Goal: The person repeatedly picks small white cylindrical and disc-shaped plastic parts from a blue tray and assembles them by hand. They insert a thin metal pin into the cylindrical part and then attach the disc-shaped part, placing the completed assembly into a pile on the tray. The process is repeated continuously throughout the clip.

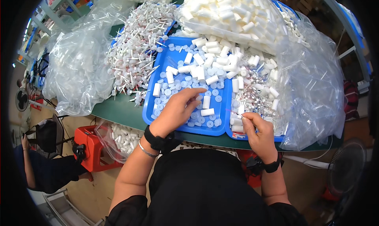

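Observation:
My left hand (176, 110) reaches over a blue tray (149, 107) of small translucent discs (167, 92) and white foam-like cylinders (156, 89). Its index finger and thumb are apart, close to the discs and a cylinder; nothing shows between them. Over the near edge of a second blue tray (256, 138), my right hand (258, 133) pinches a small thin rod (239, 115) between thumb and fingertip. Beneath and beyond it lie many thin metallic pieces (252, 92) mixed with white cylinders. The rod's full shape is too small to make out.
A large clear bag (233, 16) of white cylinders stands behind the trays. At left rises a heap of white sticks with discs (134, 48), beside crumpled plastic (79, 68). More clear plastic (312, 84) lies right. Below are a red stool (89, 147) and a fan (347, 166).

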The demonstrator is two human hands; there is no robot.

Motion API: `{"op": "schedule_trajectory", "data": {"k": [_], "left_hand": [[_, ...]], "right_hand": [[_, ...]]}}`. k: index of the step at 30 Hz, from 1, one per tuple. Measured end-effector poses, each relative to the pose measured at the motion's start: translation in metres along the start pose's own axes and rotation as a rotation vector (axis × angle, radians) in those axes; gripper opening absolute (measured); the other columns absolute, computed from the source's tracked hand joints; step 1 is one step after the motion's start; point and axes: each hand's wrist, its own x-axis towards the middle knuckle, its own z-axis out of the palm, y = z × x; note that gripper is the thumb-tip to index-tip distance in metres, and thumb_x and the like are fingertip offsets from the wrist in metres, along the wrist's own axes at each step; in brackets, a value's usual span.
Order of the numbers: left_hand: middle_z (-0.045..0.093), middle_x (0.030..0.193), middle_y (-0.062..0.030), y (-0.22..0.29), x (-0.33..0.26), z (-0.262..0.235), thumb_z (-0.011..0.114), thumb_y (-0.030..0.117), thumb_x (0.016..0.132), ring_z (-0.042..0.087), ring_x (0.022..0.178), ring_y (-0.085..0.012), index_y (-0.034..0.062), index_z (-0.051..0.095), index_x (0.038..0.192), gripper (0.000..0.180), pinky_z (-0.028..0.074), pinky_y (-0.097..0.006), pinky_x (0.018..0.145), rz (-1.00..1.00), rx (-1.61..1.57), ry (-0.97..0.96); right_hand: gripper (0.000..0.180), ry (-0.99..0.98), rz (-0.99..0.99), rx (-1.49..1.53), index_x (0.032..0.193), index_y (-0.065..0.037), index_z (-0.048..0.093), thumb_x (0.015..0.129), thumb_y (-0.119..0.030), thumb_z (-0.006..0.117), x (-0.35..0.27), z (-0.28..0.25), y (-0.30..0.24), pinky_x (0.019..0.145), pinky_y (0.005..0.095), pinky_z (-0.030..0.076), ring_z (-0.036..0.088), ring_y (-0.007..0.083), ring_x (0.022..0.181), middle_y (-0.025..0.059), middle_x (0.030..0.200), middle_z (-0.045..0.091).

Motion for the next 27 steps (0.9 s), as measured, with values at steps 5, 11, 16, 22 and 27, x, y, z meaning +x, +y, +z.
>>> {"op": "schedule_trajectory", "data": {"k": [5,11,16,22,27], "left_hand": [[0.067,0.107,-0.0102,0.023,-0.013,0.012,0.06,0.012,0.095,0.063,0.088,-0.0125,-0.0001,0.057,0.126,0.034,0.053,-0.027,0.08,-0.418,-0.794,-0.17],[0.063,0.104,-0.0067,0.017,-0.028,0.037,0.06,0.019,0.096,0.057,0.085,-0.0082,0.0004,0.058,0.121,0.031,0.048,-0.021,0.077,-0.508,-1.32,-0.094],[0.058,0.099,-0.006,0.023,-0.027,0.046,0.056,0.02,0.098,0.052,0.081,-0.0093,-0.0034,0.05,0.126,0.037,0.047,-0.023,0.073,-0.552,-1.726,-0.126],[0.058,0.102,-0.0079,0.026,-0.029,0.053,0.056,0.019,0.098,0.052,0.085,-0.011,-0.0052,0.048,0.128,0.039,0.047,-0.023,0.074,-0.607,-1.813,-0.091],[0.059,0.106,-0.0076,0.024,-0.03,0.056,0.058,0.017,0.097,0.053,0.085,-0.0113,-0.003,0.051,0.126,0.036,0.047,-0.023,0.074,-0.602,-1.807,-0.072]], "right_hand": [[0.01,0.017,-0.164,-0.14,0.093,-0.002,0.063,0.09,-0.011,0.063,0.006,0.01,-0.011,0.052,0.0354,0.043,0.058,0.026,0.055,0.0105,0.064,0.06],[0.01,-0.022,-0.208,-0.173,0.09,-0.005,0.063,0.088,-0.014,0.066,0.006,0.018,-0.012,0.05,0.0367,0.041,0.055,0.0272,0.052,0.0094,0.061,0.058],[0.009,-0.061,-0.136,-0.1,0.086,-0.005,0.064,0.088,-0.013,0.066,0.002,0.017,-0.007,0.049,0.0364,0.041,0.055,0.0268,0.05,0.0094,0.059,0.057],[0.01,-0.099,-0.148,-0.1,0.084,-0.004,0.063,0.089,-0.013,0.065,0.002,0.017,-0.003,0.048,0.0364,0.041,0.056,0.0269,0.049,0.0101,0.056,0.056],[0.01,-0.042,-0.074,-0.079,0.083,-0.004,0.064,0.089,-0.013,0.064,-0.001,0.02,0.004,0.047,0.0371,0.041,0.056,0.0268,0.047,0.0103,0.055,0.056]]}}
